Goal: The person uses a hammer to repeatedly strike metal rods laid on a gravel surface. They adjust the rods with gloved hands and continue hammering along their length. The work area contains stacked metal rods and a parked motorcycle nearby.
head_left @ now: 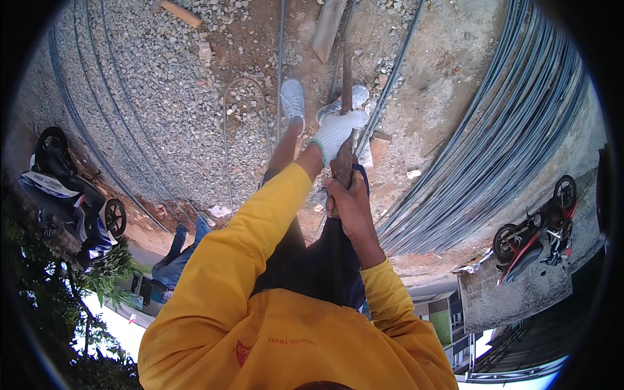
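Note:
My left hand (338, 134), in a white knitted glove, is closed around a long brown bar (347, 81) in front of my legs. Whether the bar is wood or rusted metal, I cannot tell. Nearer to my body, my bare right hand (351, 203) grips the same bar just below a wider, rough brown section (343, 162). The bar's far end reaches past my shoe (292, 97) over the dirt. A thin steel rod (389, 88) lies on the ground just right of the gloved hand, with a reddish block (379, 151) near it.
Many long steel rods (487, 143) lie bundled on the right, several more (117, 110) on the left gravel. A bent rod (225, 123) forms a loop there. Wooden plank (329, 29) lies ahead. Motorbikes (75, 195) stand at both sides; another person's jeans (179, 260) show at left.

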`<state>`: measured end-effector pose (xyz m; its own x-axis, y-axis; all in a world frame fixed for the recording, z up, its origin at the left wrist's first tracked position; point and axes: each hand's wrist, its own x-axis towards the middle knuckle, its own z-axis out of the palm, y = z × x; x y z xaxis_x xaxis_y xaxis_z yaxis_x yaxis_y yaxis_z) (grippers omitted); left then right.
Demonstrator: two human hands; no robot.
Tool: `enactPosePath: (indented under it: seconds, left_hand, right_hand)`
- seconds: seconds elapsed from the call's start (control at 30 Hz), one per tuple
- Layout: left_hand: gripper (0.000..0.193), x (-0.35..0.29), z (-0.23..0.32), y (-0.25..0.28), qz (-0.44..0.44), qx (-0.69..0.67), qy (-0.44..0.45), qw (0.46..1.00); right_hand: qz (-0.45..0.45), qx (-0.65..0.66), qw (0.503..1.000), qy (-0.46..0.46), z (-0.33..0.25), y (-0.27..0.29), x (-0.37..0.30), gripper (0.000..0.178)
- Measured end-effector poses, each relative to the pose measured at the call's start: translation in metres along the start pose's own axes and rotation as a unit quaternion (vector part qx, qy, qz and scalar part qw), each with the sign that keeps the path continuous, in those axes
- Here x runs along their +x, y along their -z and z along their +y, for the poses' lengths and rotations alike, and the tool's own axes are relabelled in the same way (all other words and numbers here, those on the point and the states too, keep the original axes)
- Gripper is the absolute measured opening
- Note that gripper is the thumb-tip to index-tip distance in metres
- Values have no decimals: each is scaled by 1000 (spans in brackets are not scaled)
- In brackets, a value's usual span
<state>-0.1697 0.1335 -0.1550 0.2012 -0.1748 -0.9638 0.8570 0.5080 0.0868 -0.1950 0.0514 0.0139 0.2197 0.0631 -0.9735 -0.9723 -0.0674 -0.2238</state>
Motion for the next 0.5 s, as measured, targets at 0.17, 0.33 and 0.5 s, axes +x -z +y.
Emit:
enactPosePath:
  seconds: [0.17, 0.33, 0.5]
  left_hand:
    - [42, -7, 30, 36, -35, -1, 7, 999]
    - [38, -3, 20, 89, -54, 142, 1, 988]
    - [55, 6, -39, 73, -12, 193, 12, 981]
  right_hand:
    - [25, 46, 999, -10, -6, -46, 5, 29]
    - [58, -106, 992, 17, 51, -93, 25, 33]
    - [49, -71, 989, -122, 94, -43, 50, 36]
